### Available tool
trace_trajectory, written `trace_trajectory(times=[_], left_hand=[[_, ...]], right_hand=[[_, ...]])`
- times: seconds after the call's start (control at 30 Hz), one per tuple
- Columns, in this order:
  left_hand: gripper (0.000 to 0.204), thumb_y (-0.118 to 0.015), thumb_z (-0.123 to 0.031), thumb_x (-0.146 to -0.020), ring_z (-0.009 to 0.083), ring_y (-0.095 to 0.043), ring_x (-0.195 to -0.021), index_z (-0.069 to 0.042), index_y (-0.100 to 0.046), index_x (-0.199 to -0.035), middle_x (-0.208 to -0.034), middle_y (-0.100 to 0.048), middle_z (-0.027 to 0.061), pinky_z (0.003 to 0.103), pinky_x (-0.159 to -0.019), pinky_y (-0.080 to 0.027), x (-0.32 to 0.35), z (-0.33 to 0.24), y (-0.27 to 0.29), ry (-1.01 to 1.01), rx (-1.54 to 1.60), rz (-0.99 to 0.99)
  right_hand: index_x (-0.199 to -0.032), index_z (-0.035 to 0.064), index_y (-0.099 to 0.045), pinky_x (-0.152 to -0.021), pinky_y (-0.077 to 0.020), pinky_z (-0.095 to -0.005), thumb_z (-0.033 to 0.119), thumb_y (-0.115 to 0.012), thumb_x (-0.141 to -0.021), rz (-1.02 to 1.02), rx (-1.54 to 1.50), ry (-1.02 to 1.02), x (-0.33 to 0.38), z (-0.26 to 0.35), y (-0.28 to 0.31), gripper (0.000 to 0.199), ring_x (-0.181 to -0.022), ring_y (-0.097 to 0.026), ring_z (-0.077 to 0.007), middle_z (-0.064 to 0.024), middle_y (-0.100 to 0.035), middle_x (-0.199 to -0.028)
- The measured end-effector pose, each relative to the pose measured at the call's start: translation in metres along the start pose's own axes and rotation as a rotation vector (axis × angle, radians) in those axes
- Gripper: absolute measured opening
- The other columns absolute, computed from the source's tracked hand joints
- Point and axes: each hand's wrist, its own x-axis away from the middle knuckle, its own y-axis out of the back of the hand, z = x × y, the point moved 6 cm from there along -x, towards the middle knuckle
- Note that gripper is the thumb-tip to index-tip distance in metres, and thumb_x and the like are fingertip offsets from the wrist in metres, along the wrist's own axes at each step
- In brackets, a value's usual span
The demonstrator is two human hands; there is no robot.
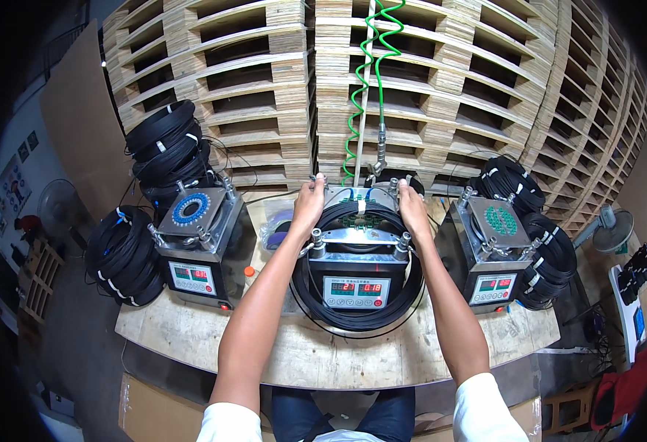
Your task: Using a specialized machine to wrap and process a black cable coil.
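Both hands are on the far top edge of the middle grey metal machine (356, 254): left hand (308, 202) and right hand (412, 206), fingers curled over it, flanking the black cable coil (358, 313) draped around it on the wooden worktop (279, 353).

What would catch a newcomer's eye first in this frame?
Both bare hands, the left hand and the right hand, rest on top of the middle machine, which has a black cable coil looped around it. Two similar machines flank it on the wooden table, with more black coils stacked beside them. Behind, a wall of wooden pallets fills the view, with a green spiral hose hanging down the centre.
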Motion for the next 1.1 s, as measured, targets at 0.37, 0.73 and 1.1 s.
trace_trajectory(times=[0.37,0.73,1.1], left_hand=[[0.081,-0.043,-0.064,-0.096,0.0400,-0.052,-0.127,0.006,-0.050,-0.134,-0.131,-0.057,0.0303,0.043,-0.106,-0.039,-0.015,0.020,-0.001,0.066,0.025,-0.010],[0.078,-0.040,-0.064,-0.098,0.0389,-0.055,-0.124,0.006,-0.056,-0.127,-0.126,-0.061,0.0280,0.043,-0.104,-0.040,-0.011,0.013,-0.007,0.011,0.028,0.057],[0.064,-0.039,-0.059,-0.101,0.0155,-0.045,-0.072,0.001,-0.061,-0.103,-0.077,-0.051,0.0020,0.032,-0.069,-0.040,-0.031,0.035,-0.007,-0.007,-0.004,-0.071]], right_hand=[[-0.128,-0.0048,-0.057,-0.100,-0.0425,-0.0399,0.050,-0.037,-0.104,0.008,-0.167,0.012,-0.004,-0.006,-0.005,0.063,-0.118,-0.059,-0.0393,-0.0271,-0.063,-0.123],[-0.117,0.0008,-0.062,-0.095,-0.0448,-0.0444,0.051,-0.036,-0.103,-0.053,0.034,-0.032,0.000,-0.003,0.005,0.058,-0.106,-0.059,-0.0487,-0.0295,-0.065,-0.106],[-0.109,-0.0031,-0.065,-0.078,-0.0462,-0.0409,0.049,-0.038,-0.103,-0.065,-0.096,0.064,-0.002,-0.002,-0.002,0.059,-0.085,-0.062,-0.0301,-0.0196,-0.067,-0.091]])
